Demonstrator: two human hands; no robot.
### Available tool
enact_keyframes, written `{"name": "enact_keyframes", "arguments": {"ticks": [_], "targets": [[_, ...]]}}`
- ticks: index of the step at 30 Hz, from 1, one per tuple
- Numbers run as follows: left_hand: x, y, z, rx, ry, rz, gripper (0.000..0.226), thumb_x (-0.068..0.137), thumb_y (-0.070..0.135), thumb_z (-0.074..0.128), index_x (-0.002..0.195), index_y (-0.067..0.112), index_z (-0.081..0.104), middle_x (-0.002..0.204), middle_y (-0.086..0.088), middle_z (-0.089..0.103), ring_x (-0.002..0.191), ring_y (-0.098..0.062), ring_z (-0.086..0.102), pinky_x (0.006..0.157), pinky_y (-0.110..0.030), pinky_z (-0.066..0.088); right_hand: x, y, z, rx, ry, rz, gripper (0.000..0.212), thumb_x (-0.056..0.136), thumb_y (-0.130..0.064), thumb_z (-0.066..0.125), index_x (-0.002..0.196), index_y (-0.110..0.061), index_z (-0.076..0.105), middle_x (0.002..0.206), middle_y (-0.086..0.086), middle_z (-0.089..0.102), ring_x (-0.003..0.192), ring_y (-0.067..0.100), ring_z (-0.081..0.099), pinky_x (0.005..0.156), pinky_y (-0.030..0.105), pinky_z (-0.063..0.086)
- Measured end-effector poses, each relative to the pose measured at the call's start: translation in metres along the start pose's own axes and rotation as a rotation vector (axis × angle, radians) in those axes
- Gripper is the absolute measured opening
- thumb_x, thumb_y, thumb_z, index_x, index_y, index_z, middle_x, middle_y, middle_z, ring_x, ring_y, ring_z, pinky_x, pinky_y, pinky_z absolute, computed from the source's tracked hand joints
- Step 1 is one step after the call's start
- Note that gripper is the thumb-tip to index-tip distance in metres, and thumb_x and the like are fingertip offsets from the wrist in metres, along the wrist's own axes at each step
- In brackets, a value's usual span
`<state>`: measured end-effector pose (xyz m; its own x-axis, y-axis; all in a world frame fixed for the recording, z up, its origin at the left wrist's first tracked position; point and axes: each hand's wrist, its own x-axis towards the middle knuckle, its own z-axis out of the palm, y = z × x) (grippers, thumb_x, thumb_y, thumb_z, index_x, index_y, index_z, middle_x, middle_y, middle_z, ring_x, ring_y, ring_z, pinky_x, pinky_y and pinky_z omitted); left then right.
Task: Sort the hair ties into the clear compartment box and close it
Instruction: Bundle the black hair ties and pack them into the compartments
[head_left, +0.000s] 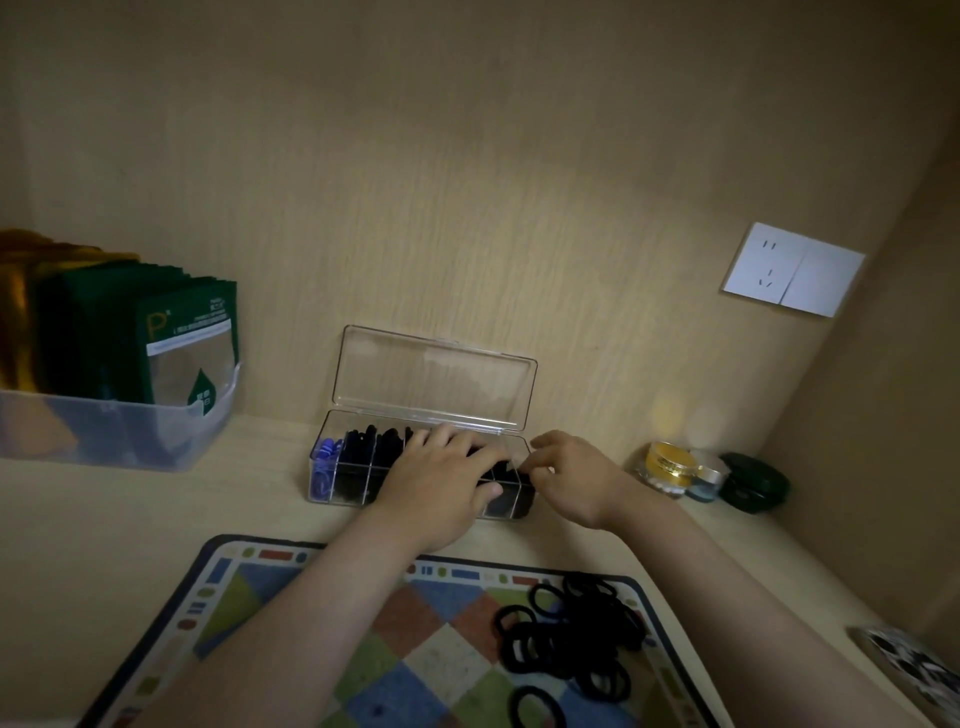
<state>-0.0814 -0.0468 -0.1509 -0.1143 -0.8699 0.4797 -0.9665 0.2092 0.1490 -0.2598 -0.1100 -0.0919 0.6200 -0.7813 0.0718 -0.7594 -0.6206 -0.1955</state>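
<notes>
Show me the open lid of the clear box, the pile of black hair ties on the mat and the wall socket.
open lid (434, 382): head view, middle of its clear panel.
pile of black hair ties (582, 629): head view, its dense middle.
wall socket (792, 269): head view, centre of white plate.

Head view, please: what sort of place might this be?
Probably a home vanity shelf in a wooden alcove: a wall socket, cosmetic jars in the corner, and a bin of sachets.

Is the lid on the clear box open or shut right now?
Open: the lid stands upright against the wall behind the clear box, compartments uncovered.
</notes>
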Motion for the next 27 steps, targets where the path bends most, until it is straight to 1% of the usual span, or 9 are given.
{"name": "enact_keyframes", "arguments": {"ticks": [3,6,10,13,15,19,22,24,27], "targets": [[-0.001,0.001,-0.002,-0.026,-0.002,-0.013,0.042,0.1,0.048,0.042,0.142,0.043,0.037,0.148,0.009,0.037,0.135,-0.018,0.032,0.111,-0.037,0.025,-0.001,0.002,0.003,0.012,0.124,0.006,0.033,0.096,-0.021,0.047,0.118,-0.022,0.072,0.145,0.005,0.047,0.133,0.02,0.045,0.106,0.026,0.033],[-0.002,0.002,-0.004,-0.023,0.01,-0.016,0.044,0.099,0.049,0.043,0.142,0.04,0.037,0.147,0.009,0.039,0.136,-0.017,0.033,0.113,-0.036,0.023,-0.002,0.002,0.008,-0.011,0.043,-0.012,0.036,0.096,-0.023,0.043,0.118,-0.025,0.072,0.149,0.007,0.045,0.136,0.022,0.041,0.112,0.037,0.035],[-0.003,0.006,-0.008,-0.028,0.037,0.015,0.048,0.096,0.048,0.048,0.142,0.038,0.038,0.144,0.01,0.04,0.136,-0.014,0.03,0.116,-0.034,0.018,-0.01,0.005,0.003,0.076,0.052,0.016,0.037,0.098,-0.021,0.045,0.129,-0.024,0.065,0.147,0.006,0.043,0.137,0.019,0.04,0.108,0.026,0.03],[-0.002,0.015,-0.014,-0.044,0.098,0.072,0.037,0.094,0.045,0.051,0.13,0.037,0.049,0.128,0.012,0.047,0.125,-0.01,0.035,0.109,-0.03,0.024,-0.024,0.009,-0.007,0.165,0.157,0.011,0.035,0.094,-0.015,0.049,0.124,-0.026,0.065,0.131,-0.004,0.052,0.11,0.01,0.057,0.092,0.019,0.036],[0.001,0.026,-0.02,-0.091,0.112,0.11,0.021,0.093,0.041,0.053,0.114,0.036,0.056,0.109,0.017,0.048,0.11,-0.005,0.041,0.097,-0.024,0.029,-0.037,0.011,-0.013,0.24,0.165,0.003,0.033,0.091,-0.009,0.051,0.109,-0.028,0.071,0.113,-0.011,0.061,0.088,0.0,0.059,0.084,0.019,0.041],[0.002,0.053,-0.029,-0.26,-0.14,0.076,0.003,0.09,0.034,0.057,0.091,0.034,0.06,0.083,0.017,0.057,0.076,0.002,0.052,0.067,-0.026,0.041,-0.066,0.02,-0.016,0.364,0.062,-0.039,0.021,0.089,-0.011,0.064,0.089,-0.028,0.076,0.085,-0.009,0.073,0.056,-0.003,0.059,0.062,0.015,0.049],[-0.004,0.067,-0.026,-0.308,-0.324,0.049,0.005,0.089,0.03,0.058,0.091,0.032,0.063,0.082,0.012,0.063,0.069,0.0,0.055,0.066,-0.026,0.047,-0.083,0.034,-0.011,0.381,-0.024,-0.048,0.014,0.087,-0.017,0.07,0.089,-0.028,0.078,0.085,-0.008,0.075,0.061,-0.002,0.06,0.064,0.021,0.053],[-0.008,0.076,-0.023,-0.362,-0.414,0.022,0.011,0.089,0.029,0.058,0.096,0.033,0.066,0.081,0.012,0.063,0.07,-0.003,0.057,0.068,-0.027,0.049,-0.093,0.041,-0.012,0.413,-0.115,-0.028,0.024,0.084,-0.01,0.068,0.092,-0.029,0.079,0.091,-0.002,0.076,0.067,0.005,0.064,0.068,0.027,0.056],[-0.01,0.086,-0.021,-0.359,-0.517,-0.012,0.02,0.088,0.029,0.059,0.106,0.033,0.067,0.088,0.009,0.066,0.081,-0.01,0.063,0.075,-0.031,0.053,-0.102,0.043,-0.017,0.342,-0.286,-0.018,0.041,0.078,-0.007,0.069,0.109,-0.033,0.074,0.105,-0.007,0.071,0.081,0.002,0.065,0.07,0.015,0.05]]}}
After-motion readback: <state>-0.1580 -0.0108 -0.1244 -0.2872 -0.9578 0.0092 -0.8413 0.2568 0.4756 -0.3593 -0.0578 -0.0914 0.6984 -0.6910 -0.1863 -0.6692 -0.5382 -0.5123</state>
